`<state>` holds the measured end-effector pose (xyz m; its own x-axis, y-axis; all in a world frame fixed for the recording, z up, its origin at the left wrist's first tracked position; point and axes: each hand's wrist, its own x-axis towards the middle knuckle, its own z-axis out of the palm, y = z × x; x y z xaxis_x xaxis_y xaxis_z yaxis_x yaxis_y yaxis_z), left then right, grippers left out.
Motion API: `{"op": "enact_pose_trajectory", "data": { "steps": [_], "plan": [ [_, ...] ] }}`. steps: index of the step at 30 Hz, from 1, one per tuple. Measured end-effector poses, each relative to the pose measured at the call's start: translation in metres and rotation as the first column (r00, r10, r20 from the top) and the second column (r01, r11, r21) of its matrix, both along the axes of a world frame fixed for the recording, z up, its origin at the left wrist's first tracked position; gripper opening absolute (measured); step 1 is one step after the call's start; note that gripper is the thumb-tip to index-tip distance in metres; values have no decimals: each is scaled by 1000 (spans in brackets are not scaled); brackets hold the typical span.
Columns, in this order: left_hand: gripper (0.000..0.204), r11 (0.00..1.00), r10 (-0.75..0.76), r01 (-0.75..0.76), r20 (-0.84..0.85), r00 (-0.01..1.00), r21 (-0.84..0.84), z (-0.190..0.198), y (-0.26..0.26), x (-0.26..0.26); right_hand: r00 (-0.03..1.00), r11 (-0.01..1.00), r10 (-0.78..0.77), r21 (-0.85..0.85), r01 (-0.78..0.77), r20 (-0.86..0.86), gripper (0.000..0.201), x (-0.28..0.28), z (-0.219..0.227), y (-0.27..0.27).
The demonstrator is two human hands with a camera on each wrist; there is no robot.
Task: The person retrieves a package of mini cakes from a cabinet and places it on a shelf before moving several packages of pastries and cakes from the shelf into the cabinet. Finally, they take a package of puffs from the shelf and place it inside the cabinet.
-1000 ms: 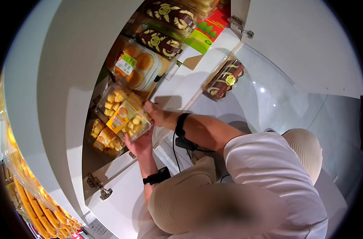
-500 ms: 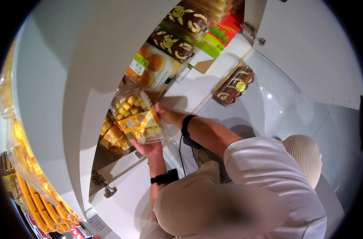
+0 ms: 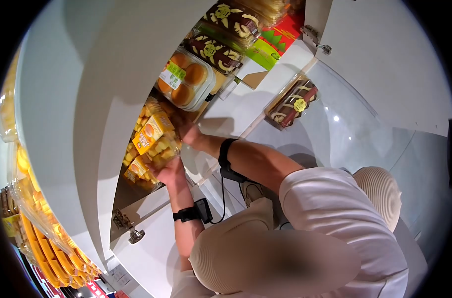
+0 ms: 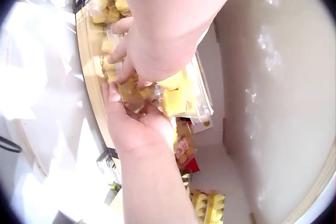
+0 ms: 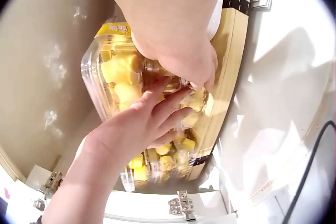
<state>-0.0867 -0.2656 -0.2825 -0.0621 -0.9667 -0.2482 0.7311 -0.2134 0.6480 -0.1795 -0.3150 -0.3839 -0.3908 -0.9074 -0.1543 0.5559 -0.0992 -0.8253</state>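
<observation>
Left hand (image 3: 169, 171): laid against the near left side of the upper pack, its fingers spread over clear plastic and not closed round it.
Right hand (image 3: 190, 134): set at the pack's right side; its fingertips are partly hidden, so whether the wall is gripped cannot be told.
Upper pack (image 3: 157, 136): steadied between both hands inside the white cupboard (image 3: 243, 109), over part of the lower pack (image 3: 138, 170); full contact cannot be confirmed.
Plastic shell: judged light and thin, easily flexed, and likely to be slippery.
Cake pieces (image 5: 123, 69): probably soft, and easily crushed if the lid is pressed.
Best hold: to be taken low at opposite sides, the base borne from below, the yellow label (image 3: 149, 139) left unpressed.
Bun pack (image 3: 186, 79): placed just to the right, where it could be knocked.
Chocolate rolls (image 3: 213, 52): packed farther right.
</observation>
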Motion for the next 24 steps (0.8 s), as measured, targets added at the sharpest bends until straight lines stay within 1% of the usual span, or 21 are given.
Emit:
{"op": "enact_pose_trajectory", "data": {
  "steps": [1, 2, 3, 4, 5, 6, 7, 8, 9, 10, 11, 12, 13, 14, 15, 16, 18, 19, 21, 23, 24],
  "plan": [
    [63, 999, -13, 14, -30, 999, 44, 5, -5, -5, 1000, 1000, -4, 1, 4, 1, 42, 4, -7, -7],
    [68, 996, -23, 28, -61, 998, 87, 10, -11, -8, 723, 997, 20, 72, 42, -691, 42, 10, -15, -12],
    [70, 996, -41, 43, -30, 999, 72, -1, -23, 1, 45, 988, 93, 98, 117, -995, 42, 15, -21, -17],
    [70, 997, -40, 42, -30, 999, 71, 4, -24, -5, 44, 989, 93, 97, 115, -995, 42, 14, -5, -14],
    [71, 995, -46, 44, 21, 999, 93, 11, -25, -9, 747, 972, -17, 163, 168, -664, 42, 18, 13, -11],
    [72, 992, -53, 44, 74, 996, 117, 18, -26, -13, 982, 956, -174, 251, 151, 71, 42, 20, 31, -5],
    [73, 984, -72, 44, 156, 985, 172, 24, -29, -14, 983, 956, -171, 252, 148, 73, 42, 21, 39, 1],
    [73, 984, -70, 43, 156, 985, 172, 25, -30, -10, 992, 926, -5, 373, 51, -124, 39, 20, 46, 7],
    [72, 974, -156, 129, 138, 978, 188, 25, -30, -3, 939, 865, 185, 502, -16, -290, 37, 20, 53, 12],
    [71, 955, -241, 214, 118, 963, 203, 23, -32, 4, 939, 865, 188, 502, -18, -289, 37, 25, 61, 14],
    [71, 956, -239, 213, 117, 964, 202, 17, -37, 10, 920, 797, 8, 558, 230, -392, 37, 30, 70, 15],
    [69, 970, -226, 206, 171, 959, 128, 8, -42, 18, 851, 672, -153, 579, 462, -502, 38, 32, 77, 15],
    [68, 978, -209, 201, 224, 952, 55, 9, -40, 17, 852, 671, -150, 581, 461, -501, 38, 27, 86, 19],
    [68, 978, -209, 202, 225, 952, 57, 10, -38, 15, 918, 717, -148, 599, 357, -369, 37, 21, 94, 23],
    [68, 973, -213, 195, 149, 966, 125, 25, -29, 1, 964, 760, -136, 600, 249, -228, 37, 18, 99, 27],
    [69, 963, -207, 190, 70, 976, 192, 33, -23, -6, 965, 759, -134, 602, 247, -227, 37, 20, 98, 26],
    [69, 961, -215, 204, 37, 976, 188, 26, -28, -1, 939, 882, -337, 325, 342, -73, 35, 18, 101, 26],
    [69, 959, -223, 219, 5, 975, 180, 24, -30, 3, 938, 881, -339, 327, 342, -68, 35, 16, 105, 30],
    [70, 957, -237, 225, 48, 970, 183, 21, -32, 4, 927, 920, -276, 208, 331, -255, 38, 12, 112, 36],
    [72, 955, -250, 231, 87, 964, 186, 19, -37, 6, 914, 934, -261, 159, 321, -311, 40, 9, 111, 37],
    [73, 927, -285, 276, 1, 959, 253, 19, -43, 9, 897, 946, -245, 112, 304, -369, 43, 9, 107, 36]
  ]
}}
